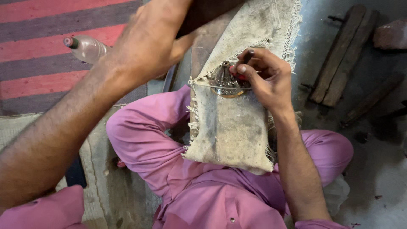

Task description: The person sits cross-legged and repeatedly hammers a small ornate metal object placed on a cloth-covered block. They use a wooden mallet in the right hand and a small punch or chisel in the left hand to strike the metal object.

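Note:
A small cone-shaped engraved metal piece (224, 81) rests on a frayed burlap cloth (231, 131) draped over a wooden plank (202, 46) across my lap. My right hand (265, 78) steadies the metal piece while pinching a thin dark punch-like tool (246, 56), whose tip meets the cone near the top. My left hand (148, 42) is raised close to the camera, fingers closed around a dark brown wooden object (205, 12); most of that object is hidden by the hand and the frame edge. My pink-clad legs are folded under the plank.
A clear plastic bottle (87, 47) lies on a red and purple striped rug (38, 55) at the left. Dark wooden pieces (343, 55) and a reddish stone (391, 34) lie on the grey concrete floor (373, 169) at the right.

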